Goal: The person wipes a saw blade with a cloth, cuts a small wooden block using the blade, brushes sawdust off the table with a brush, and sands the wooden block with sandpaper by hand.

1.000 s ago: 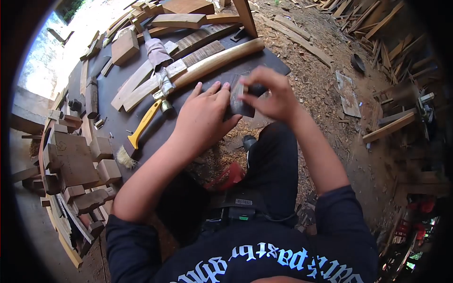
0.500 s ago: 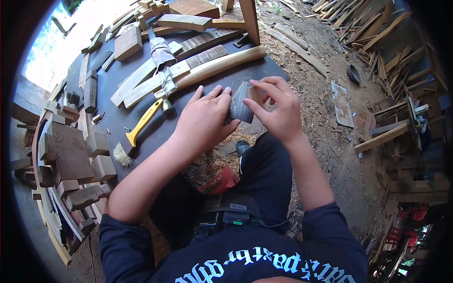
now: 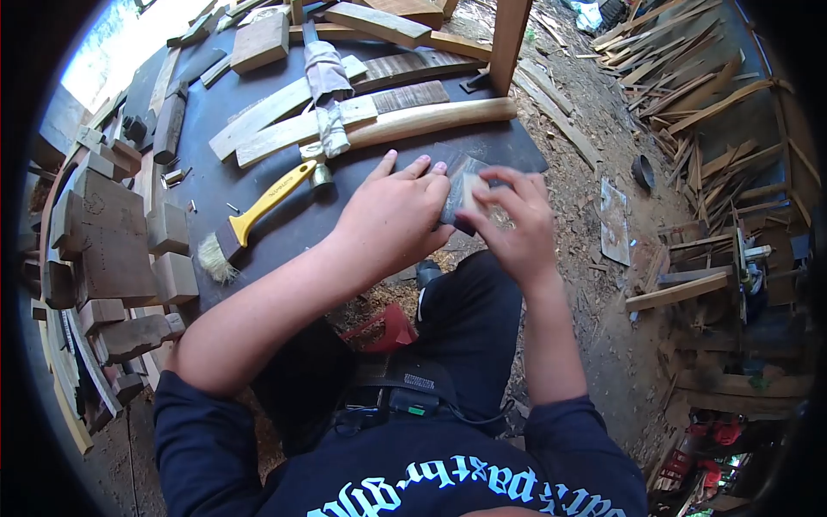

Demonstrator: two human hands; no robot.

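Observation:
A dark, flat sheet (image 3: 454, 191) lies at the near right edge of the dark table. My left hand (image 3: 395, 203) rests on the sheet's left side, fingers spread and palm down. A small pale block (image 3: 471, 191) stands on the sheet, pinched between the thumb and fingers of my right hand (image 3: 517, 217). The block is slightly blurred. Left of my left hand are a yellow-handled brush (image 3: 269, 202) and a hammer head (image 3: 320, 169). Beyond both hands lies a long rounded wooden handle (image 3: 435, 121).
Wooden boards (image 3: 297, 138) and a cloth-wrapped tool (image 3: 327, 77) lie on the dark table (image 3: 284, 226). Stacked wood blocks (image 3: 112, 237) stand at the left. Wood scraps (image 3: 680, 86) and a dark bowl (image 3: 643, 172) are on the floor at the right.
The pale block in my right hand has shifted over the sheet. My left hand stays on the sheet. The whole view has turned a little.

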